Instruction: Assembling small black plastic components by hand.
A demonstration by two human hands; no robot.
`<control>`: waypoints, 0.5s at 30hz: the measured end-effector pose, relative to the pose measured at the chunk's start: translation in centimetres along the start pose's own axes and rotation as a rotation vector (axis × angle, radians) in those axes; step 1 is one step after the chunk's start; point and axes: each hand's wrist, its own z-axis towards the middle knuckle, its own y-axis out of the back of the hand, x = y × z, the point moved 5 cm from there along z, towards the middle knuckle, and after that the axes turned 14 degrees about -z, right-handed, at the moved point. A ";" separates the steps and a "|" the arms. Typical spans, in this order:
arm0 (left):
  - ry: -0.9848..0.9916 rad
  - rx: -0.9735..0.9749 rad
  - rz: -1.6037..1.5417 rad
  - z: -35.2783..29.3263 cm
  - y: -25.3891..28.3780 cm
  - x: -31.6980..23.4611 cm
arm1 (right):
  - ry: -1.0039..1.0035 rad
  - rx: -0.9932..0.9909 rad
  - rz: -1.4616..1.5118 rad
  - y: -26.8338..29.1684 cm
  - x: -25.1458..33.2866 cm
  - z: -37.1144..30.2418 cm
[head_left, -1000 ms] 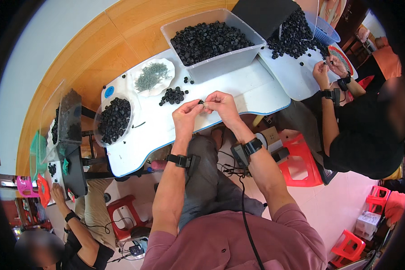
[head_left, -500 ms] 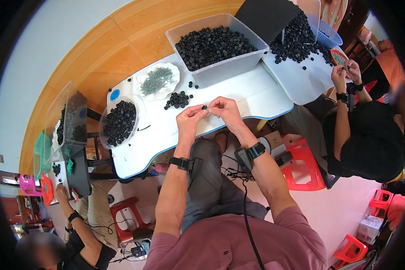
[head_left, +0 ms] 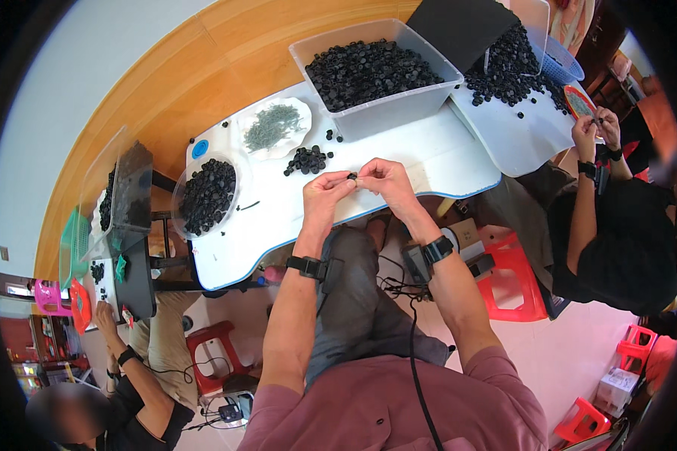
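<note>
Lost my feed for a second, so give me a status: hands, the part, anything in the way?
Left hand and right hand meet above the white table, pinching one small black part. Loose black pile just beyond. Nothing between hands and pile.

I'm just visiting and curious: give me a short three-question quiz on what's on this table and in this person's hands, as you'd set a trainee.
1. True or false: the left hand and right hand meet on one small black part above the white table.
2. What fills the clear tub? A) green bits B) black parts C) red stools
3. Fill in: the round bowl of black parts stands toward the person's ____ side.

Key: 1 true; 2 B; 3 left.
</note>
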 end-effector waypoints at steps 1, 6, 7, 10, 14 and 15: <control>0.005 0.012 -0.011 0.1 0.0 0.1 | -0.006 0.006 0.005 0.1 -0.1 0.1; 0.018 0.013 -0.014 0.1 0.3 0.1 | 0.044 0.014 0.037 -0.3 -0.3 0.2; 0.026 0.014 -0.012 0.2 0.3 0.1 | 0.032 0.012 0.017 -0.2 -0.4 0.3; 0.022 0.023 -0.009 0.2 0.3 0.2 | 0.017 0.006 -0.005 -0.2 -0.5 0.3; 0.018 0.008 -0.039 0.1 0.2 0.1 | 0.030 -0.001 -0.011 -0.3 -0.4 0.2; 0.015 0.010 -0.043 0.1 0.1 0.1 | 0.029 -0.003 -0.010 -0.2 -0.3 0.2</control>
